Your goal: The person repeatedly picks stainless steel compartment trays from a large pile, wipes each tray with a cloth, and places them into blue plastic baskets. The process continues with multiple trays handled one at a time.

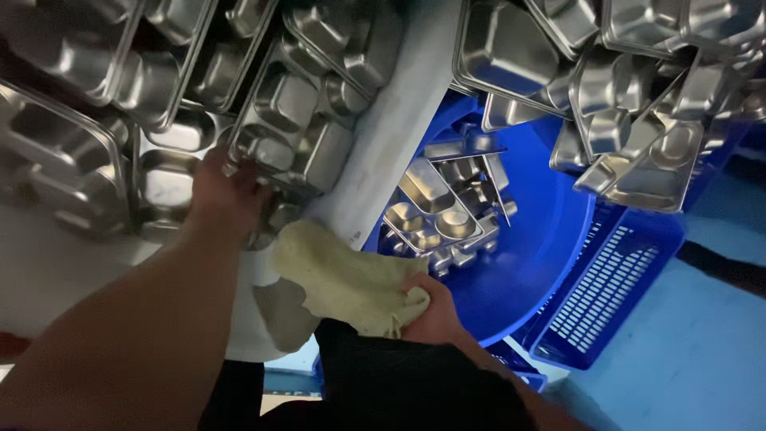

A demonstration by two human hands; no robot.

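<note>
Nearest the camera, the right hand (431,307) is clenched on a yellow-green cloth (343,279), gripping its bunched corner; the rest of the cloth spreads flat toward the left, lying over the rounded near edge of the white worktop (391,128). The right forearm runs back to a dark garment at the bottom of the view.

The left hand (223,195) reaches farther out along a bare forearm and rests on the near corner of a steel tray (295,132), fingers curled at its rim; the picture is too blurred to tell whether it grasps the tray or only touches it. This tray is compartmented, tilted, and lies on the worktop among others.

To the right of the cloth, just past the worktop's edge, a blue tub (542,239) holds a small heap of compartmented steel trays (443,211), lying at angles against each other. Beside the tub, lower right, stands a blue slotted crate (606,295) on a pale blue floor (702,351).

Farther out, at the left, a spread of trays (104,96) covers the worktop, overlapping, hollows up. At the far right, a second pile of trays (630,96) overhangs the tub's rim and the crate, several leaning on edge.
</note>
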